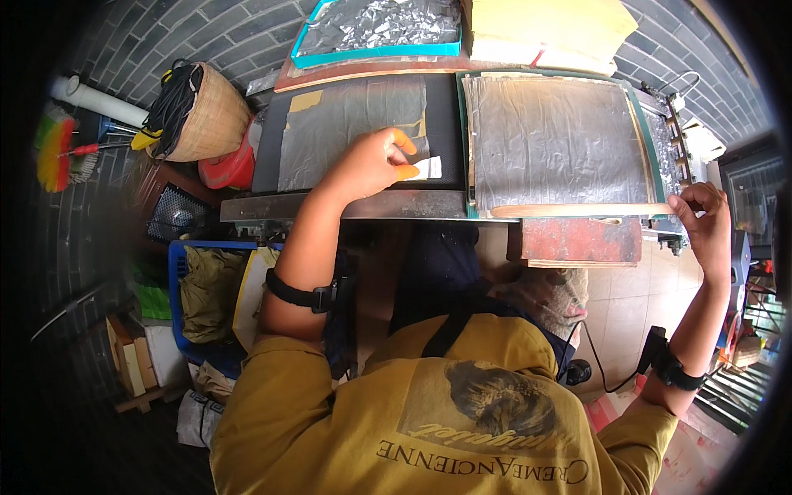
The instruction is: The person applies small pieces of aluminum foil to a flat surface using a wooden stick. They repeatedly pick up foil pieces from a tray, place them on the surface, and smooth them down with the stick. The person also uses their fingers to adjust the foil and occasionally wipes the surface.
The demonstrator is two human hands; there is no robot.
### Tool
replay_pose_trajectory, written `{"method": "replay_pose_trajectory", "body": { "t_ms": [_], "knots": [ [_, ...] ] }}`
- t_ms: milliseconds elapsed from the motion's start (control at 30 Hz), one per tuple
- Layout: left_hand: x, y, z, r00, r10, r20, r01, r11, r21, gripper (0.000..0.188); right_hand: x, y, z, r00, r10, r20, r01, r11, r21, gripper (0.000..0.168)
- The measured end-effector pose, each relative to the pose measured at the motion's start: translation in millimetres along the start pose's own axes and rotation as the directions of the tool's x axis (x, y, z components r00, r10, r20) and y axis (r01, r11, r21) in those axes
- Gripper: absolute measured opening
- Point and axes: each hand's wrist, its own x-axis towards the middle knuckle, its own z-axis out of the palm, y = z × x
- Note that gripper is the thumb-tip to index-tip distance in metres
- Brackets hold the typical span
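My left hand [371, 164], with orange covers on two digits, holds a small white folded piece [429, 168] at the thumb tip. It hovers over a wrinkled grey foil-like sheet [359, 114] with yellowish paper at its edges. The sheet lies on a black textured mat [447, 117]. At the right, my right hand [704, 207] pinches the end of a long, thin wooden strip [575, 210]. That strip lies along the near edge of a larger grey foil-like sheet [557, 142], on a green board [461, 93].
A turquoise tray [377, 52] of silvery scraps stands at the back, beside a yellow paper stack [547, 31]. A wicker basket [210, 117] with black cable sits left, by a red bucket [226, 161]. A reddish wooden board [581, 241] juts from the table's front edge.
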Motion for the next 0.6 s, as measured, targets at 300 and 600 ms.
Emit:
{"method": "replay_pose_trajectory", "body": {
  "t_ms": [300,600],
  "knots": [
    [-2,-21,-3,0.995,0.043,-0.093,-0.032,0.992,0.120,0.035,-4,-5,3,1.000,-0.026,0.005,0.026,1.000,-0.012,0.030],
    [1,-21,-2,0.977,0.089,-0.193,-0.065,0.990,0.125,0.044,-4,-10,6,0.998,-0.065,-0.003,0.065,0.998,-0.003,0.029]
  ]
}}
